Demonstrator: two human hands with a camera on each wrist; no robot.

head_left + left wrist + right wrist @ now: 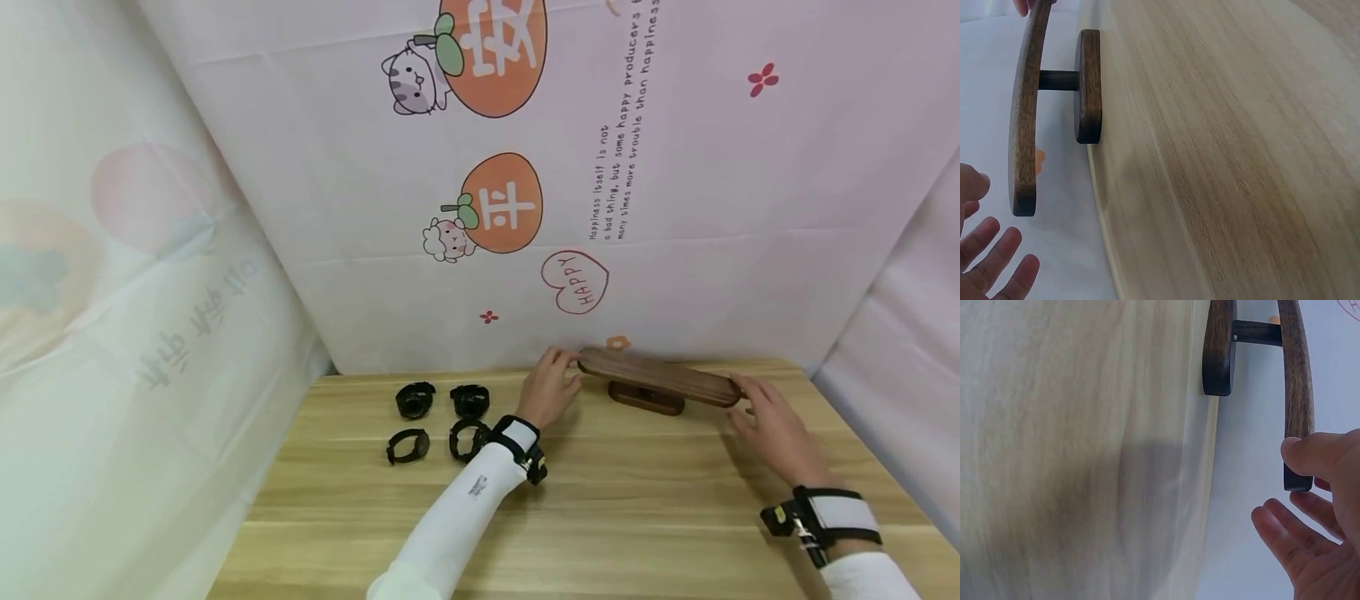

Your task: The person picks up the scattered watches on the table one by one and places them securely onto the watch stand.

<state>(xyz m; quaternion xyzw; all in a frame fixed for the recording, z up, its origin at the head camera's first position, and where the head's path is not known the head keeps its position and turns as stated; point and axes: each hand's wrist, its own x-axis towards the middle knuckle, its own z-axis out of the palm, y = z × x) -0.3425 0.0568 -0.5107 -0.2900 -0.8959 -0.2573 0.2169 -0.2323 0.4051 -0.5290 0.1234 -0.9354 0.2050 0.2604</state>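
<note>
A dark brown wooden stand stands near the table's back edge. Its long, slightly curved top bar (660, 377) sits on a short post (1059, 80) above a small rounded base (647, 400). My right hand (776, 429) pinches the bar's right end, with the thumb (1310, 456) on one face and the index finger mostly hidden behind it. At the bar's left end is my left hand (549, 392). In the left wrist view its fingers (997, 259) are spread and relaxed, with a gap between them and the bar.
Several black watches lie in two rows left of my left hand, among them a back-row watch (415, 400) and a front-row watch (408, 447). One is partly covered by my left wrist strap (516, 437). A printed white cloth (690, 250) hangs behind the wood-grain table (615, 517).
</note>
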